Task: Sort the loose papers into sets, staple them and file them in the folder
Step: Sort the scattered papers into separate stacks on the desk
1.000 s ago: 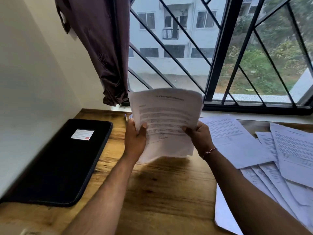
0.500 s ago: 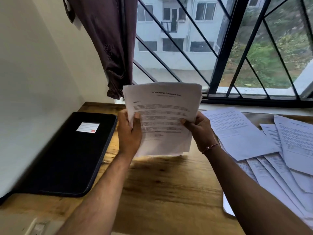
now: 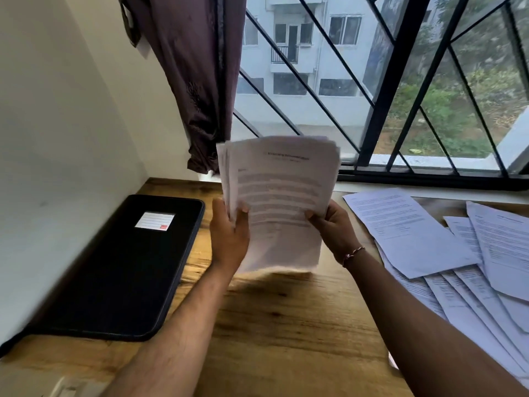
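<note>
both hands hold a stack of printed papers (image 3: 282, 202) upright above the wooden desk (image 3: 286, 325): the left hand (image 3: 229, 234) grips its left edge, the right hand (image 3: 333, 224) pinches its right edge. a closed black folder (image 3: 120, 270) lies to the left, loose sheets (image 3: 446, 253) spread to the right.

1. A wooden desk (image 3: 286, 325) with strong grain meets a white wall (image 3: 57, 138) on the left.
2. A dark purple curtain (image 3: 197, 81) hangs bunched at the window's left edge.
3. A black diagonal window grille (image 3: 385, 90) fronts the glass.
4. Beyond it are a pale apartment building (image 3: 257, 61) and green shrubs (image 3: 446, 110).
</note>
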